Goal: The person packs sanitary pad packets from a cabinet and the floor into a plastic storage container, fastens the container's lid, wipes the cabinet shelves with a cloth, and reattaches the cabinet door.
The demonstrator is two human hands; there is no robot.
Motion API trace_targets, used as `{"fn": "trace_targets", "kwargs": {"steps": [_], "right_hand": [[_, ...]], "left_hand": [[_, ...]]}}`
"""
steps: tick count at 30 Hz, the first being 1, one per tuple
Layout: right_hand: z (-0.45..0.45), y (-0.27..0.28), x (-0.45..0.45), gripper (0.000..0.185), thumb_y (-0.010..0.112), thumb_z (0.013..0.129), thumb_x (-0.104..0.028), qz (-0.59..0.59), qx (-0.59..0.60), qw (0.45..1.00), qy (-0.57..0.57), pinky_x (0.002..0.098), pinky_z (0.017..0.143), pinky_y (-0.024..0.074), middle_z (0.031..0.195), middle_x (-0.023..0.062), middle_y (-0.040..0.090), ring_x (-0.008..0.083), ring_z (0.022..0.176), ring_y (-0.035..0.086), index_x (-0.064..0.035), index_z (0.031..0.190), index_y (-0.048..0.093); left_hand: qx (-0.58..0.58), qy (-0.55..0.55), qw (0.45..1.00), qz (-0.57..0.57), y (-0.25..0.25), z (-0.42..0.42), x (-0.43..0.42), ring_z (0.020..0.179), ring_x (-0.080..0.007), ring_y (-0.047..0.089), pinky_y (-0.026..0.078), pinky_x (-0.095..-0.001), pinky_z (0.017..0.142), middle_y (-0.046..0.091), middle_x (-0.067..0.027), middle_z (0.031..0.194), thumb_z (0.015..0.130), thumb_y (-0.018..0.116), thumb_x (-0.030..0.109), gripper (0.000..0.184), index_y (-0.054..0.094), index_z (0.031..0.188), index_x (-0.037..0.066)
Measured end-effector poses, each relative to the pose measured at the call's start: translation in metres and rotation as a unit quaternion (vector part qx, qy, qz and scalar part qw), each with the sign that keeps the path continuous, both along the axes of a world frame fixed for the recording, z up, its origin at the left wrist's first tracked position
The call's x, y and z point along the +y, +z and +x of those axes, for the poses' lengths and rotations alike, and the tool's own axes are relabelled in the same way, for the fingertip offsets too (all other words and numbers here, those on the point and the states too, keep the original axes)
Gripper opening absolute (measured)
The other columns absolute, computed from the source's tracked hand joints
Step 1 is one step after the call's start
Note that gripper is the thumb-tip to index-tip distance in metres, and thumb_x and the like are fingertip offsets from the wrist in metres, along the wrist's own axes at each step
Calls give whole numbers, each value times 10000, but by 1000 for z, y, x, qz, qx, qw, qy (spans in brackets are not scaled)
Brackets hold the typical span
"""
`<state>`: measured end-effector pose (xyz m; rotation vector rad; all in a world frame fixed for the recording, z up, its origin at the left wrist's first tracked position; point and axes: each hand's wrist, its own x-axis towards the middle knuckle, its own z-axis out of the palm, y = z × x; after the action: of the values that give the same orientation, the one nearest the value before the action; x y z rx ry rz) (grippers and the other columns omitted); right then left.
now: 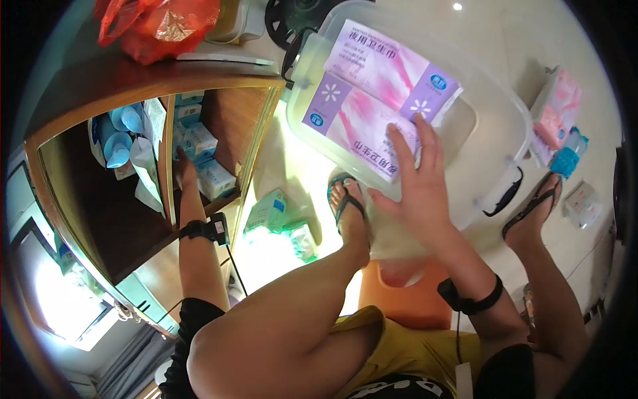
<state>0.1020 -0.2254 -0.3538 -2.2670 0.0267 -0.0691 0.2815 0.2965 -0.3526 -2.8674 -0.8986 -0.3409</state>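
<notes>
My right hand [423, 189] lies over two purple-and-white packs of sanitary pads inside a clear plastic bin. Its fingers are spread, the tips touching the near pack [352, 126], and the thumb is held apart. Beside that one is the far pack [379, 60], also printed with pink petals. On the left, my left hand [185, 169] reaches into a wooden cabinet compartment, against small blue-and-white boxes [199, 141] stacked there. Its fingers are mostly hidden, so I cannot see whether they grip a box.
The clear bin [488, 139] stands on the floor before me. Blue-capped bottles [118, 149] fill part of the cabinet's [100, 100] other compartment. A red plastic bag [163, 30] sits on top. Green packets [267, 211], a pink tissue pack [558, 106] and an orange stool [405, 296] are nearby.
</notes>
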Motion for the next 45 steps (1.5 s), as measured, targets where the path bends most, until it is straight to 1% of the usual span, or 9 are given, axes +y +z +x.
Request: {"fn": "trace_targets", "kwargs": {"steps": [7,10,17,23,29,32,37,41,45], "right_hand": [[7,6,-3,966,774,818,-304,149,-16,981,-120,465,1077,352,1464,273,276,413,1336,339,37,1483,161],[35,10,-9,910,751,854,-273,470,105,839,-253,406,1069,365,1439,239,333,322,1308,389,46,1470,161],[74,5,-23,572,774,828,-298,469,187,815,-285,319,884,460,1102,107,648,180,986,606,37,1233,550],[71,22,-38,426,758,829,-253,474,129,815,-306,312,841,471,1047,65,669,164,919,629,21,1128,628],[28,96,49,374,702,880,-137,606,132,773,-138,315,874,478,1128,62,644,160,962,617,12,1203,587],[25,96,66,517,747,835,-137,392,92,908,119,397,964,434,1268,146,568,261,1121,554,23,1274,525],[42,9,6,708,771,791,-245,-35,-66,994,-74,491,994,402,1245,299,548,460,1098,530,53,1348,453],[42,-7,-5,772,786,741,-447,-31,46,998,-36,506,928,458,1139,320,606,465,1068,571,75,1259,548],[55,39,4,460,792,796,-182,310,152,931,-119,337,850,510,1047,149,691,231,966,656,67,1144,625]], "left_hand": [[-75,-85,992,-47,-23,-74,-120,1323,-469,324,306,-529,1068,369,-263,1413,874,666,434,807,323,1445,-22],[-102,-283,941,-158,-6,-105,-164,1302,-394,347,292,-506,1060,383,-201,1366,842,706,175,711,346,1444,59],[146,-592,742,-278,74,-87,-273,1261,-353,421,335,-457,1037,454,-159,1344,898,642,196,492,492,1351,78],[82,-550,726,-406,46,-79,-281,1205,-311,493,387,-383,1044,511,-143,1264,897,667,136,432,540,1304,61],[3,-329,474,-817,112,-96,-289,1216,-204,523,423,-354,1040,472,-117,1373,903,707,213,702,321,1466,48],[-31,-239,553,-798,141,-88,-260,1122,-195,585,480,-345,972,603,-87,1217,833,748,92,627,411,1356,15],[-39,-207,559,-802,140,-82,-165,892,-169,638,542,-322,806,647,-112,1049,788,714,163,540,513,1253,-23],[-2,-177,461,-870,139,-80,-171,984,-181,660,543,-326,864,640,-99,1161,899,664,409,623,477,1339,10],[37,-124,415,-900,122,-86,-193,1062,-204,639,524,-343,928,618,-111,1223,934,618,418,605,460,1362,20]]}}
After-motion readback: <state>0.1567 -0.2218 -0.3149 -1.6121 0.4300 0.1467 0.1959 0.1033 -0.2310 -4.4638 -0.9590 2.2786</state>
